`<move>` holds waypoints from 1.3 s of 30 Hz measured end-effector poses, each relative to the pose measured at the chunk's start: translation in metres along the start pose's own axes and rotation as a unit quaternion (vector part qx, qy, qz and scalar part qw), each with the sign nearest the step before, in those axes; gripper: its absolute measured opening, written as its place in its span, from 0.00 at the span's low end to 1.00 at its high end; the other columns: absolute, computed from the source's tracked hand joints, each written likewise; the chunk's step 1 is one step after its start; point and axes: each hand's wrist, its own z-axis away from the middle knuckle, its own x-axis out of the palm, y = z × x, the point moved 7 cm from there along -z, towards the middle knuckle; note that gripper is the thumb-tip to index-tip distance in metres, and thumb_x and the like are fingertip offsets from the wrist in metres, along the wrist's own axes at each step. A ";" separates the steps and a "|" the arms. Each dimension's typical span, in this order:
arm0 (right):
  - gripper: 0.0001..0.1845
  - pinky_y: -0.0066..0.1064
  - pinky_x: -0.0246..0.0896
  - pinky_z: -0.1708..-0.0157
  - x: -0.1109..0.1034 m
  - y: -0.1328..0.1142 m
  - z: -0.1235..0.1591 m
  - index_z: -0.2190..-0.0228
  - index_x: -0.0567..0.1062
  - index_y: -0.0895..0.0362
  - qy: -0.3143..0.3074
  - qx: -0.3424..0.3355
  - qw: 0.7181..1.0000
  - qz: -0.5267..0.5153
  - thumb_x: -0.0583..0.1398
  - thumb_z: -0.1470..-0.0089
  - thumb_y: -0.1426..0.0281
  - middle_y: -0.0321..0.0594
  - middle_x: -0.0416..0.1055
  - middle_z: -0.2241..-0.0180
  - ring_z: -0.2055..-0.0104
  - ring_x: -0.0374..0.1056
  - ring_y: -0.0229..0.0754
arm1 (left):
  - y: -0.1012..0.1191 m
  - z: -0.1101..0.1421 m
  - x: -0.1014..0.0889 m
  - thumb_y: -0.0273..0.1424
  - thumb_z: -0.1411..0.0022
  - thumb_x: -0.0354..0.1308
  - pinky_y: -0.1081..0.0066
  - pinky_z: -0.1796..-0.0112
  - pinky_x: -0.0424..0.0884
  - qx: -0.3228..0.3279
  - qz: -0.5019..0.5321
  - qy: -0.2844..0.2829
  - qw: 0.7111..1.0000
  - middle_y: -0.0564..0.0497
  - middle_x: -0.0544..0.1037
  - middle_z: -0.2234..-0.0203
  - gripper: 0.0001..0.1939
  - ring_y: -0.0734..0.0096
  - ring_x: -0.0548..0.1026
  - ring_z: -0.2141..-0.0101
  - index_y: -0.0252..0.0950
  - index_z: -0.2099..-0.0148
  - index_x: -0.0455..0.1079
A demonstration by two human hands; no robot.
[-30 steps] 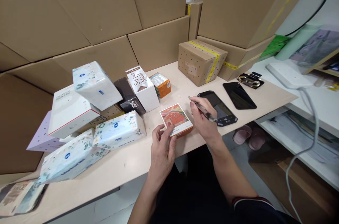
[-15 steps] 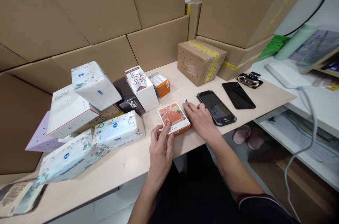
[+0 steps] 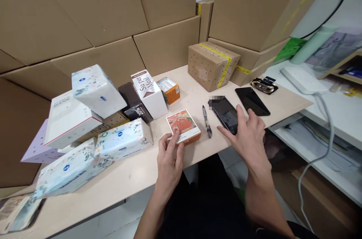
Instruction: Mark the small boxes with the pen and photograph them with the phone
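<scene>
Your left hand pinches the small orange-sided picture box at the desk's edge, and your right hand, fingers spread, seemingly hovering, could knock the black handheld scanner or black pen off.

Packing/stockroom: stacked cardboard cartons, boxed goods on desk.

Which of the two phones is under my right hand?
The nearer phone, beside the pen; the right hand covers its near end. The other phone lies clear, farther back.
</scene>
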 end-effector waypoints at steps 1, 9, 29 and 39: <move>0.47 0.66 0.57 0.48 0.005 0.007 0.001 0.32 0.53 0.57 -0.015 0.013 1.000 0.003 0.57 0.43 0.45 0.66 0.53 0.37 0.39 0.53 0.72 | 0.000 0.000 0.000 0.32 0.28 0.51 0.64 0.51 0.74 0.001 -0.001 -0.001 1.000 0.44 0.68 0.47 0.23 0.66 0.71 0.48 0.48 0.33 0.61; 0.42 0.66 0.57 0.50 0.032 0.014 -0.004 0.33 0.56 0.60 -0.018 0.009 0.999 -0.047 0.57 0.41 0.53 0.62 0.63 0.47 0.46 0.59 0.66 | 0.000 0.002 -0.001 0.33 0.29 0.53 0.61 0.50 0.75 0.000 -0.021 0.016 1.000 0.43 0.65 0.46 0.23 0.64 0.73 0.50 0.47 0.34 0.61; 0.41 0.56 0.63 0.42 -0.027 -0.094 0.045 0.33 0.54 0.51 0.008 -0.105 0.945 -0.310 0.62 0.43 0.61 0.52 0.64 0.39 0.37 0.61 0.55 | -0.001 0.003 -0.004 0.43 0.27 0.45 0.55 0.41 0.67 0.004 0.112 -0.003 0.994 0.43 0.52 0.38 0.27 0.59 0.61 0.39 0.52 0.29 0.51; 0.40 0.55 0.63 0.43 -0.021 -0.099 0.051 0.33 0.53 0.51 0.007 -0.110 0.950 -0.294 0.62 0.41 0.61 0.53 0.64 0.39 0.37 0.61 0.55 | -0.005 0.004 0.000 0.45 0.27 0.44 0.54 0.39 0.62 -0.018 0.128 -0.021 0.991 0.44 0.52 0.37 0.27 0.60 0.61 0.39 0.52 0.29 0.50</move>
